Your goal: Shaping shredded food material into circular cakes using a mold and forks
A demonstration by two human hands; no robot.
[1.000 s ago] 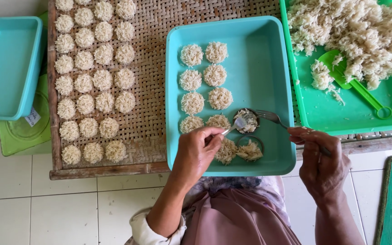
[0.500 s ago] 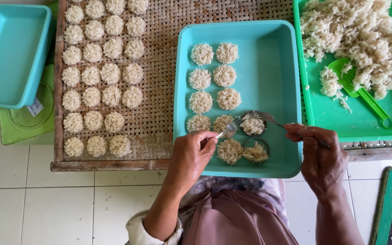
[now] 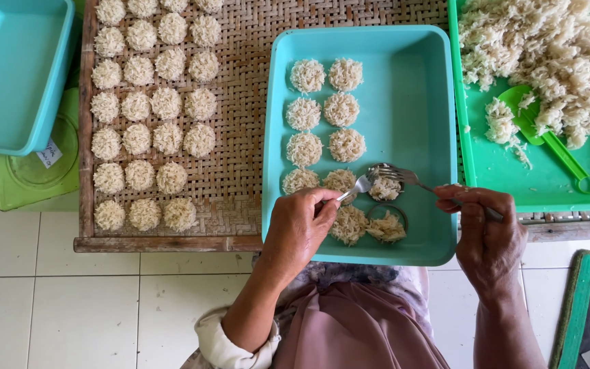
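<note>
Two tools meet over the near edge of our blue tray point(image 3: 418, 75): our right hand point(image 3: 487, 232) pinches the handle of a fork point(image 3: 394, 174), and our left hand point(image 3: 298, 229) is closed around a small spoon point(image 3: 358, 186), its bowl touching the fork's tines. To do this well, we judge it best to keep the fork level and scrape with the spoon in short strokes, so the rice clump point(image 3: 384, 189) drops neatly inside the metal ring point(image 3: 387, 220). That ring lies near the tray's near edge, between our hands and just beside the left fingers. Finished rice cakes point(image 3: 326, 109) sit in two columns toward the tray's far edge.
</note>
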